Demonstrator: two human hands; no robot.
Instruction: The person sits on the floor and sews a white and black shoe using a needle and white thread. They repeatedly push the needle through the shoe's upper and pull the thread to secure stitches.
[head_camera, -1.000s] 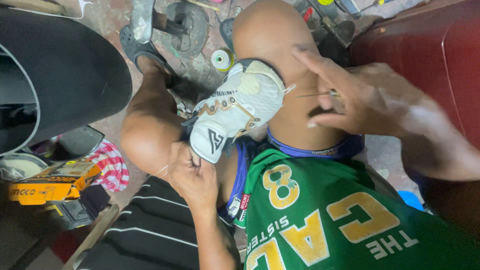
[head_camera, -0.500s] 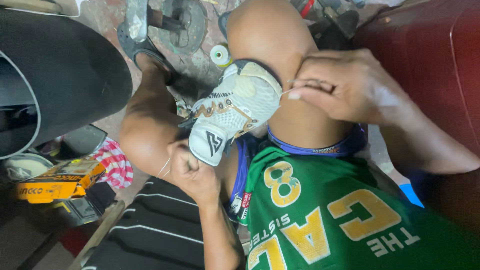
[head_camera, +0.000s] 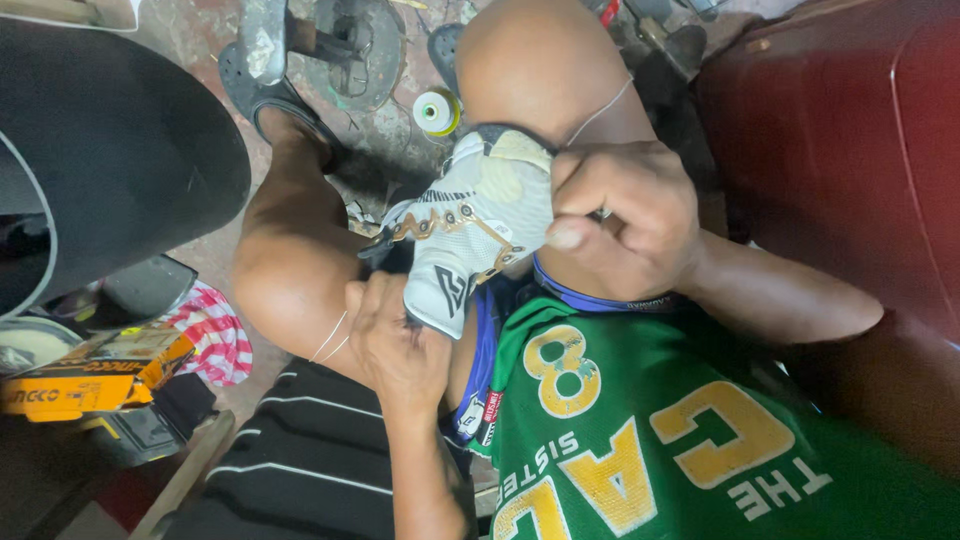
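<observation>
A white and grey sneaker (head_camera: 470, 235) with brown lace eyelets lies wedged between the person's bare knees, its toe end pointing down toward the lap and its dark-rimmed sole edge turned up toward the right knee; the right hand (head_camera: 625, 215) is curled into a fist against the shoe's upper side, thumb pressed along the edge, and a thin pale thread (head_camera: 600, 110) runs taut from this fist up across the knee; whether the fingers pinch a needle cannot be told; the left hand (head_camera: 395, 345) sits at the shoe's lower tip, fingers closed on it from below, with another strand of thread (head_camera: 330, 338) lying across the left thigh just beside the wrist. The two hands are apart, one at each end of the sneaker. Below them spreads a green jersey (head_camera: 680, 440) with yellow lettering; on the floor beyond the knees stands a small spool (head_camera: 437, 110) of pale thread, near a dark sandal (head_camera: 262, 80) on the left foot; at the far left lie a yellow box (head_camera: 90, 375) and a red-and-white striped cloth (head_camera: 215, 335).
</observation>
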